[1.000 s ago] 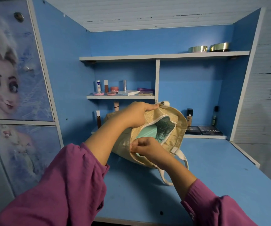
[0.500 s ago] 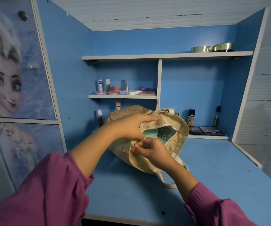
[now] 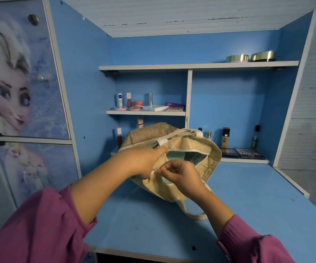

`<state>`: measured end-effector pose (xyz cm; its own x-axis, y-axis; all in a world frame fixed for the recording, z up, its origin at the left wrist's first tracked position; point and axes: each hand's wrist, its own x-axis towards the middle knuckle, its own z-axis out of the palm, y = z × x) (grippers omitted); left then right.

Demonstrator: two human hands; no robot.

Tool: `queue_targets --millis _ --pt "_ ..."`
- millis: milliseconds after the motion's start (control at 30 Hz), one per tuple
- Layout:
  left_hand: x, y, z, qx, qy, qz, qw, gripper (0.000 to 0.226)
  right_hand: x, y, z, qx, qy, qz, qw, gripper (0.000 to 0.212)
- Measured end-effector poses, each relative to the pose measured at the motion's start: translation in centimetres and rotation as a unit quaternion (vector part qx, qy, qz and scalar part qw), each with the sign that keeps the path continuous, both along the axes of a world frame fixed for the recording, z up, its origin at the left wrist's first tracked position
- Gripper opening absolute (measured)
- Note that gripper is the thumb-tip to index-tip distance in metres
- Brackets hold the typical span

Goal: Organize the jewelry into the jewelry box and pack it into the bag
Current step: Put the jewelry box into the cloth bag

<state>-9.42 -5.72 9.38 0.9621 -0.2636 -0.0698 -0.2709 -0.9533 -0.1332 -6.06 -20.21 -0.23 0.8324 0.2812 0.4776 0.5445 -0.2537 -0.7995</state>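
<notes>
A beige woven bag point(image 3: 195, 147) lies on its side on the blue desk point(image 3: 248, 205), its mouth turned toward me. Inside the narrow opening a mint-green jewelry box point(image 3: 176, 155) shows against the silver lining. My left hand point(image 3: 143, 160) grips the bag's upper left rim. My right hand point(image 3: 180, 173) pinches something small at the near left corner of the opening, where a zip pull seems to sit; the fingers hide it. Both hands nearly touch there.
Cosmetics stand on a small shelf point(image 3: 145, 112) behind the bag. Bottles and dark palettes point(image 3: 248, 153) sit on the low ledge at the back right. Two round gold tins point(image 3: 250, 57) rest on the top shelf. A printed cupboard door point(image 3: 20, 82) stands at the left.
The bag's mouth has narrowed, so less of the green box shows. My left hand slid down and left along the rim toward my right hand. The camera view shifted slightly.
</notes>
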Motion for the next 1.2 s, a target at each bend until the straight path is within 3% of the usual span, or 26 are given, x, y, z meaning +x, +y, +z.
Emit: queue_targets --millis 133,300,533,700,833,1067,1200 --pt "-0.4 -0.1 0.4 0.013 0.014 0.007 1.000 0.100 0.1 -0.7 0.1 -0.031 -0.042 -0.029 0.998 0.016" --pt "-0.7 0.0 0.8 0.017 0.029 0.012 0.999 0.096 0.2 -1.7 0.0 -0.060 -0.078 -0.053 0.994 0.009" --pt "-0.7 0.0 0.9 0.056 0.065 0.001 0.996 0.107 0.5 -2.2 -0.8 -0.104 -0.112 -0.085 0.985 0.015" --pt "-1.1 -0.1 1.1 0.013 0.107 -0.006 0.994 0.106 1.2 -2.4 -0.4 -0.144 -0.133 -0.103 0.975 0.009" --pt "-1.0 0.3 0.9 -0.005 0.115 0.000 0.993 0.094 1.7 -2.6 -0.7 -0.136 -0.098 -0.118 0.979 0.011" --pt "-0.8 1.4 0.8 0.048 0.125 0.022 0.991 0.081 2.9 -6.4 -1.8 -0.068 -0.002 -0.214 0.974 0.014" --pt "-1.1 0.3 1.1 0.055 0.115 -0.029 0.991 0.073 3.1 -7.2 -1.9 -0.075 -0.006 -0.230 0.970 0.016"
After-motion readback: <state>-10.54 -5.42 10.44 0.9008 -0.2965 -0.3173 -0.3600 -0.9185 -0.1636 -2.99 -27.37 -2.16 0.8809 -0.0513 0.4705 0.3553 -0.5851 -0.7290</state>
